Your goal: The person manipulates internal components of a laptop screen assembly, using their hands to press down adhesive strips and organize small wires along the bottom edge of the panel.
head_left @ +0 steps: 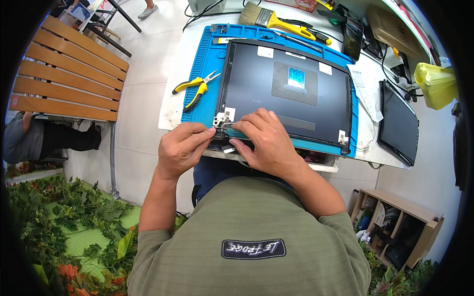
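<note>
A dark laptop lid panel (242, 79) lies on a blue work mat (197, 69), with a shiny foil sticker and white labels on it. At its near left corner sits a small metal hinge (220, 121). My left hand (182, 148) is closed, thumb and forefinger pinching at the hinge's outer end. From the other side my right hand (266, 143) is curled, forefinger and thumb tips at the hinge and the lid's edge. A short strip with a silvery end (228, 148) hangs below. Fingers partly hide the exact contact.
Yellow-black pliers (197, 89) lie open left of the lid. Beyond it are a yellow-handled brush (276, 22) and a phone (353, 39). A paper sheet (364, 91) and a dark screen (399, 121) stand right. A slatted wooden bench (71, 71) and another person are left.
</note>
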A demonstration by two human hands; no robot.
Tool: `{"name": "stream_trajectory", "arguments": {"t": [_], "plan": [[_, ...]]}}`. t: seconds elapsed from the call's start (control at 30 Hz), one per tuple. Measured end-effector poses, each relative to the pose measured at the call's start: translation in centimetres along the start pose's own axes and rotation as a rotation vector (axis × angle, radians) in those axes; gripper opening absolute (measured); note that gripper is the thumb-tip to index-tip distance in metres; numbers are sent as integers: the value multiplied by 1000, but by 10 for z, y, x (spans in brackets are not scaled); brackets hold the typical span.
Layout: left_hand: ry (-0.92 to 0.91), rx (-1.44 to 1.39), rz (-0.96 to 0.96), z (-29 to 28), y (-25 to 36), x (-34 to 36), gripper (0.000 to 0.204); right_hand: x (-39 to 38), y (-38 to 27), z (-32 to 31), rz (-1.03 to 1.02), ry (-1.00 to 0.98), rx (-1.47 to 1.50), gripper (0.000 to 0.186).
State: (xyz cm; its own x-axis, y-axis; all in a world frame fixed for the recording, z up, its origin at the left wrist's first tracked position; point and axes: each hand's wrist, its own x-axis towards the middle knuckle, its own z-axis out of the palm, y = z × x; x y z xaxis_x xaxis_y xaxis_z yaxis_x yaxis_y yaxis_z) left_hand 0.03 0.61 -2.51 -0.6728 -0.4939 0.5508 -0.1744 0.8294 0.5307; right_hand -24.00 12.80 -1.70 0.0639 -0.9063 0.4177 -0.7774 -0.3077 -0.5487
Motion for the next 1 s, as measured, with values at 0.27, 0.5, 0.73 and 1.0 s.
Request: {"name": "stream_trajectory", "arguments": {"t": [0.27,0.5,0.73,1.0], "plan": [[3,52,56,2,-1,2,29,2,5,3,-3,35,-25,20],[20,7,-4,-6,-2,2,34,3,8,3,-12,1,-35,25],[7,24,25,4,-1,1,27,5,9,4,-30,-18,-50,31],[-50,58,24,2,4,7,24,3,11,6,-27,-45,-68,33]]}}
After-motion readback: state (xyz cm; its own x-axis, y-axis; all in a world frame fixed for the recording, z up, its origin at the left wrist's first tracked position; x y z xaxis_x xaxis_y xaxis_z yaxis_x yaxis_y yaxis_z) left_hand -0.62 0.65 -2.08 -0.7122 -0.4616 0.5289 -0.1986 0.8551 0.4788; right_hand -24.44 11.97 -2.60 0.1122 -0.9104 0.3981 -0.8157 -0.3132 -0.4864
